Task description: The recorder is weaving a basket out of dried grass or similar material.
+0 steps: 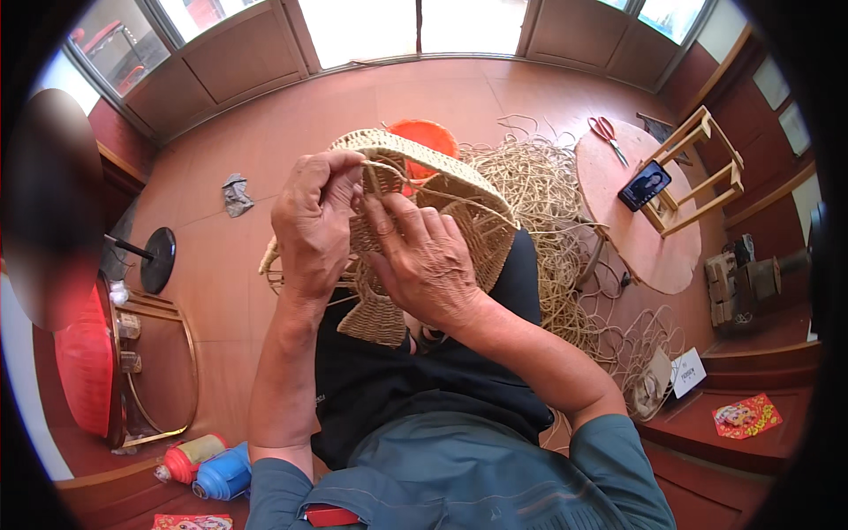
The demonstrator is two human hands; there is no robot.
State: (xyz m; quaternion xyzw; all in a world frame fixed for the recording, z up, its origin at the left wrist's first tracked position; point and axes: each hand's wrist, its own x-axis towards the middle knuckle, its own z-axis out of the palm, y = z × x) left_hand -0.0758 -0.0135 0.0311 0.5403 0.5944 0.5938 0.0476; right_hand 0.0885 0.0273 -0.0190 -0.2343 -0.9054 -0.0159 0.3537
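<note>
The room is presenting a reddish tiled floor [216, 300], with bright glazed doors [362, 31] standing at twelve o'clock; hours are being read from the middle of the view. At eight, a red lantern-like object [79, 380] is sitting near the edge. At nine, a black round base [160, 261] is standing on the floor. Towards half past seven, a red roll [190, 458] and a blue roll [224, 473] are lying side by side. A grey cloth [237, 196] is lying between nine and ten.

The left hand [316, 216], at ten, is pinching a pale strand [397, 175] between thumb and forefinger, apparently to control it at the rim. A woven basket-like piece [446, 165] is resting over the worker's lap, reaching from ten to one, presumably so that the legs are steadying it. The right hand [433, 252], nearly central, is lying half open over the weave, fingers bent; whether its fingertips are gripping the strand cannot be confirmed.

An orange bucket [428, 134] is standing behind, at twelve. Loose cord [539, 199] is heaping from one to three, probably for easy reach. On a round board [658, 256], red-handled scissors [606, 132] are lying at two; beyond, a phone [645, 185] is leaning against a wooden frame [698, 208], seemingly propped for viewing.
</note>
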